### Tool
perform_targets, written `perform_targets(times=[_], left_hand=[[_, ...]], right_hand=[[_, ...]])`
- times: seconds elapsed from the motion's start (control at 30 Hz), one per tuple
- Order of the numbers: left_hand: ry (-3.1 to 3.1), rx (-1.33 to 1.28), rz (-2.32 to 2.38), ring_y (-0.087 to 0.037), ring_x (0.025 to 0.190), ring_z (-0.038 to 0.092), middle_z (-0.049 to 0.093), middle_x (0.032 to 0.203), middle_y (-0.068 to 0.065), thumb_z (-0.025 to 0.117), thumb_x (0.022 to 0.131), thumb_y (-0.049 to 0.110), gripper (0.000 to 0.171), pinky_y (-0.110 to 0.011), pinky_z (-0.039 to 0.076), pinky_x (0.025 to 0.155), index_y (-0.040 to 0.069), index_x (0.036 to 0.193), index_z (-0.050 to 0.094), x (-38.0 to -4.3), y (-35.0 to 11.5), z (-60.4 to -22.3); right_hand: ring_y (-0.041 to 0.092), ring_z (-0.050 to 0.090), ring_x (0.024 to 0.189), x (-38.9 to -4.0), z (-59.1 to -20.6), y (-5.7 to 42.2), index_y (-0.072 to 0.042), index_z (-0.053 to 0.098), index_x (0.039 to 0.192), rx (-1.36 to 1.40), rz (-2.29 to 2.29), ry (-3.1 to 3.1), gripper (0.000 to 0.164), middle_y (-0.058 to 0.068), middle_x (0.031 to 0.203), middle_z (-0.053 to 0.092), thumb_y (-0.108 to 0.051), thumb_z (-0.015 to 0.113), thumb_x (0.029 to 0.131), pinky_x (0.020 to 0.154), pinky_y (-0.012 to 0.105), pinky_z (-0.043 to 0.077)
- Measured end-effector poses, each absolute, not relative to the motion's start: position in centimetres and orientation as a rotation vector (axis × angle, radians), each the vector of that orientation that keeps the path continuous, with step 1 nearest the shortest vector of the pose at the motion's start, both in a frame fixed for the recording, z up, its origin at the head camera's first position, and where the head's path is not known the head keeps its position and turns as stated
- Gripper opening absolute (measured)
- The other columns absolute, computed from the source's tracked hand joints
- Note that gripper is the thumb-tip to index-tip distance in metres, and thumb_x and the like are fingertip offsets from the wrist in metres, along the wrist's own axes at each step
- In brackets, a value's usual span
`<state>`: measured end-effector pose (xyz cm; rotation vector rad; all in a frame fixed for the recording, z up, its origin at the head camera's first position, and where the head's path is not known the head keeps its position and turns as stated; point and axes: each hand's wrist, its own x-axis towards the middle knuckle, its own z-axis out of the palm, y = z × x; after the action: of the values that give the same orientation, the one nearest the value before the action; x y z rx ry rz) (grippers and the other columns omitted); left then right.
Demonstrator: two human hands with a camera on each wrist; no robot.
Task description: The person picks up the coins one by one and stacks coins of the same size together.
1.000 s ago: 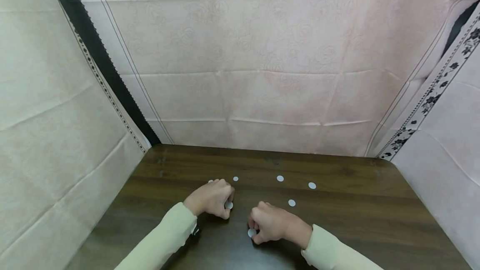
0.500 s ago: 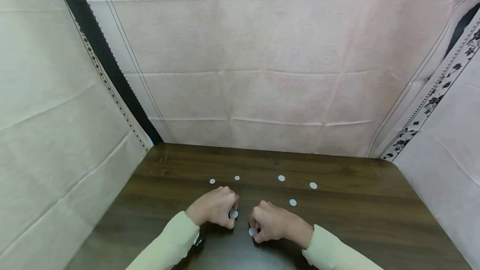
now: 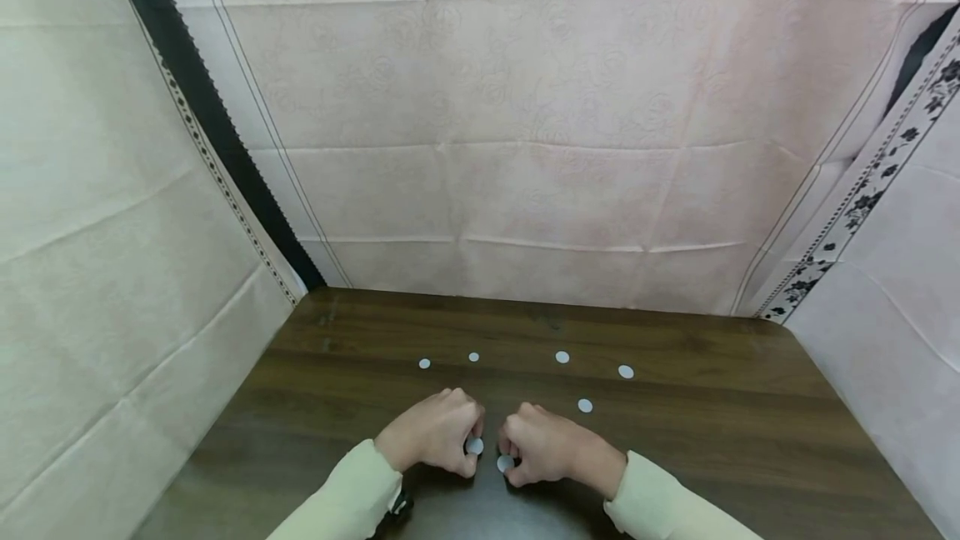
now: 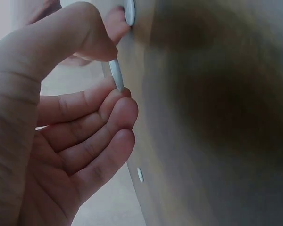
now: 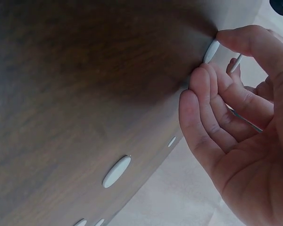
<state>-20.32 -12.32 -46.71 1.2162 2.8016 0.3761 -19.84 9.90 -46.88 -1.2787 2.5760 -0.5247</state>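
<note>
Between its thumb and fingertips my left hand pinches a thin white disc; in the left wrist view this disc is seen nearly edge-on, raised off the wood. Just to the right, my right hand has its thumb and fingers at opposite edges of a second white disc. The right wrist view shows that disc pinched low at the table surface. The two hands face each other, a small gap between the discs.
More white discs lie on the brown wooden table: two at the back left, including one disc, and several to the right, one disc close beyond my right hand. Pale patterned cloth hangs behind and along both sides.
My left hand has moved right and toward me with its disc, nearing the right hand. The back-left disc it partly covered now shows fully. My right hand stays almost in place.
</note>
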Motion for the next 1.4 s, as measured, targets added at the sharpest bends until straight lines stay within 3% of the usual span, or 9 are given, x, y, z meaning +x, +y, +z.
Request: perform_targets(times=[0.37, 0.53, 0.8, 1.2, 1.4], left_hand=[[2.798, 1.205, 0.381, 0.006, 0.052, 0.043, 0.055, 0.066, 0.018, 0.083, 0.07, 0.02, 0.017, -0.011, 0.037, 0.05, 0.02, 0.073, 0.066, -19.0, -11.1, -46.9], [2.791, 1.199, 0.421, 0.008, 0.049, 0.039, 0.05, 0.061, 0.019, 0.083, 0.07, 0.019, 0.018, -0.01, 0.035, 0.048, 0.02, 0.068, 0.065, -18.8, -10.7, -47.2], [2.834, 1.187, 0.426, 0.008, 0.045, 0.023, 0.03, 0.052, 0.02, 0.084, 0.067, 0.023, 0.042, -0.014, 0.023, 0.041, 0.023, 0.054, 0.044, -18.4, -10.3, -48.0], [2.877, 1.141, 0.432, 0.006, 0.046, 0.031, 0.034, 0.051, 0.021, 0.085, 0.066, 0.027, 0.039, -0.014, 0.027, 0.044, 0.024, 0.054, 0.048, -18.4, -9.9, -48.3], [2.855, 1.178, 0.484, 0.008, 0.047, 0.027, 0.03, 0.052, 0.021, 0.085, 0.068, 0.027, 0.042, -0.014, 0.024, 0.043, 0.024, 0.056, 0.045, -18.5, -9.7, -48.5]], right_hand=[[-0.01, 0.038, 0.05, -19.6, -46.8, 9.8, -0.012, 0.071, 0.073, -1.273, -0.545, 2.577, 0.014, -0.018, 0.056, 0.05, -0.009, 0.083, 0.079, 0.049, 0.01, 0.035], [-0.011, 0.04, 0.051, -19.5, -46.9, 9.8, -0.012, 0.072, 0.073, -1.276, -0.544, 2.585, 0.013, -0.018, 0.056, 0.052, -0.008, 0.084, 0.076, 0.05, 0.009, 0.036], [-0.01, 0.027, 0.047, -19.5, -47.1, 9.8, -0.013, 0.064, 0.065, -1.324, -0.573, 2.569, 0.023, -0.019, 0.052, 0.038, -0.007, 0.083, 0.076, 0.046, 0.01, 0.026], [-0.013, 0.031, 0.049, -19.5, -47.1, 9.7, -0.012, 0.067, 0.067, -1.342, -0.548, 2.601, 0.021, -0.02, 0.054, 0.044, -0.009, 0.086, 0.075, 0.047, 0.008, 0.031], [-0.014, 0.033, 0.05, -19.6, -47.2, 9.9, -0.013, 0.067, 0.066, -1.379, -0.558, 2.609, 0.02, -0.019, 0.054, 0.048, -0.009, 0.085, 0.074, 0.048, 0.008, 0.032]])
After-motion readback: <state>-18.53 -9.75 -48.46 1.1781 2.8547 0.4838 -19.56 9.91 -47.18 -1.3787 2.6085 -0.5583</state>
